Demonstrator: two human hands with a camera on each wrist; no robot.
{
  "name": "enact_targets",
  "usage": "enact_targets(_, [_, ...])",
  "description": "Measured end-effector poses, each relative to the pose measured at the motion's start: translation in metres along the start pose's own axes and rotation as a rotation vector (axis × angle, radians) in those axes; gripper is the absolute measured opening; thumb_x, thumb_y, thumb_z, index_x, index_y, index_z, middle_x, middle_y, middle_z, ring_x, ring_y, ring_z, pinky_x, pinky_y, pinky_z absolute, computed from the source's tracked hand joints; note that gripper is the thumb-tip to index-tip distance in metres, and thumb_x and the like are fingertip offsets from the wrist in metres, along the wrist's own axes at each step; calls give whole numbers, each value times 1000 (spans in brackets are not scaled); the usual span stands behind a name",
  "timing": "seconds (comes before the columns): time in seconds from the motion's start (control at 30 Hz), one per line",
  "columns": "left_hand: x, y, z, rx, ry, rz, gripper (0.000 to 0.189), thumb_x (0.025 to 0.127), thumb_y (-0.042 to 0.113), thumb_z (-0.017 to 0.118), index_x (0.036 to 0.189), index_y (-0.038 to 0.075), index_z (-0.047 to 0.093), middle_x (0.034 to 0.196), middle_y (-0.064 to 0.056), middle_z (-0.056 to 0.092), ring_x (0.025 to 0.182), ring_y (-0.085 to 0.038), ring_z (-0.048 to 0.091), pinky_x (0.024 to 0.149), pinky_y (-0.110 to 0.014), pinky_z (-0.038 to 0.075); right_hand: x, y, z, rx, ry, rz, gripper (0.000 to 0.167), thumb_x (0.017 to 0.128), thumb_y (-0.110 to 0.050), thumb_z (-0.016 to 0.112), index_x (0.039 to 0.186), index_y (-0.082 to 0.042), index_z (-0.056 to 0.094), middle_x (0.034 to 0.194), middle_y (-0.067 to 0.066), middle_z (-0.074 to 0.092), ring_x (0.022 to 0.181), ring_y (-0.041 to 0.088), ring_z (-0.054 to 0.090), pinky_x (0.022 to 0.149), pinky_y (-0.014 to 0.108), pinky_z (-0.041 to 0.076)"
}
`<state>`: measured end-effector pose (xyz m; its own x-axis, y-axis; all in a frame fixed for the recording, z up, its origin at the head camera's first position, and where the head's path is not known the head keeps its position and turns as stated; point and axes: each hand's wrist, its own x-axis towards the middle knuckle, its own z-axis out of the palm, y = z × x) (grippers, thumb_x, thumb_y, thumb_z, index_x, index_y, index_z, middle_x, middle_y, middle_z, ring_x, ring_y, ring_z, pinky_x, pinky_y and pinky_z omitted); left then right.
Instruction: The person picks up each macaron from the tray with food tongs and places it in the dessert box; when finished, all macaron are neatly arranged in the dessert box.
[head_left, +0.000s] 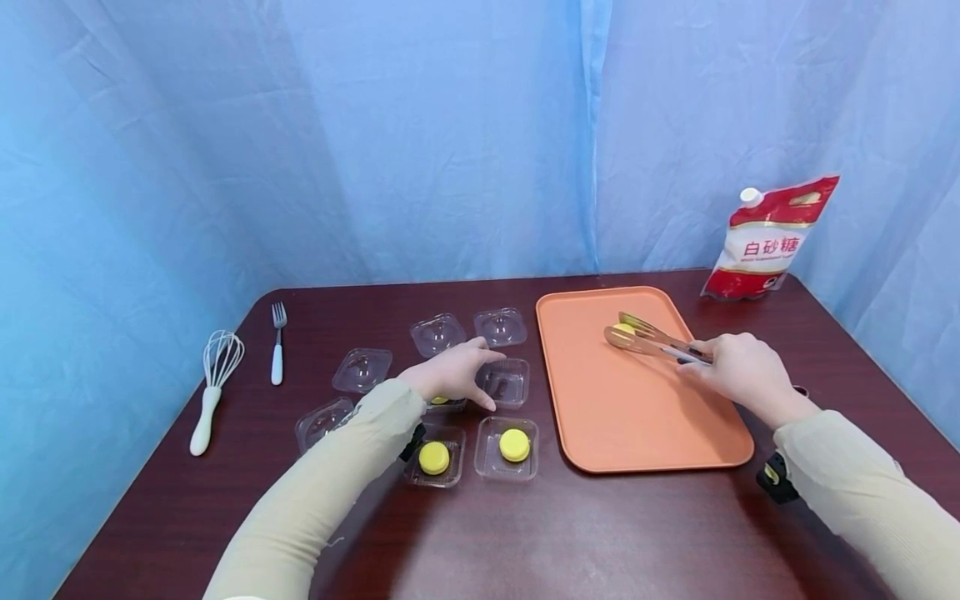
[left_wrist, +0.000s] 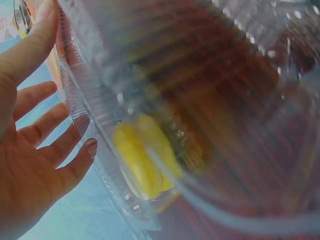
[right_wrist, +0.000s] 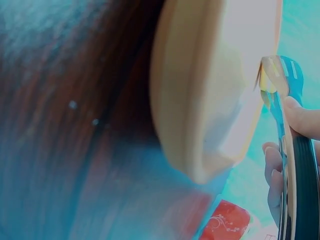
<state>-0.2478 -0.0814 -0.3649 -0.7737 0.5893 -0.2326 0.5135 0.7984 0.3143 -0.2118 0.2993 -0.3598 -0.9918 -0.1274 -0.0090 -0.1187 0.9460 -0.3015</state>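
My right hand [head_left: 742, 367] grips a pair of tongs [head_left: 651, 342] over the orange tray [head_left: 630, 417]. Between the tong tips sits a yellow macaron [head_left: 623, 330], partly hidden by them. My left hand [head_left: 459, 372], fingers spread, reaches over the see-through plastic boxes and holds nothing. Just beyond its thumb and fingertips is one box [head_left: 513, 392] with no macaron in it. Below the palm, another yellow macaron [left_wrist: 142, 157] in its box is half covered in the head view. Two nearer boxes each hold a yellow macaron [head_left: 434, 457], the right one a similar macaron [head_left: 514, 445].
Several see-through lids, such as one lid [head_left: 363, 370], lie left of and behind the boxes. Farther left are a fork [head_left: 277, 350] and a white whisk [head_left: 212, 392]. A red and white sugar pouch [head_left: 765, 246] stands at the back right, before the blue curtain [head_left: 450, 150].
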Motion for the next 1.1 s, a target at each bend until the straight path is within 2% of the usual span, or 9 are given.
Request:
enact_targets(0.4, [1,-1,2,-2,-6,2,77,75,31,80,141,11,46,115,-9,49,95,-18,49,86,-32,45,-1,-3,2,6,21,-12,47,81,-29,72,111,7,65,46,-1,51,46,16,42,43,29,36])
enact_targets(0.7, [0,3,-2,1,-16,-26,77,74,31,80,141,12,46,124,-10,49,105,-20,51,97,-35,46,-1,-10,-2,8,47,-23,47,81,-29,73,112,6,66,47,-1,52,45,16,41,43,29,36])
enact_targets(1.1, [1,6,-5,2,-15,-22,76,73,31,81,139,10,48,130,-10,48,116,-22,51,103,-37,42,-5,-24,-4,30,79,-46,48,80,-30,74,113,4,66,52,-1,57,48,17,42,43,30,34])
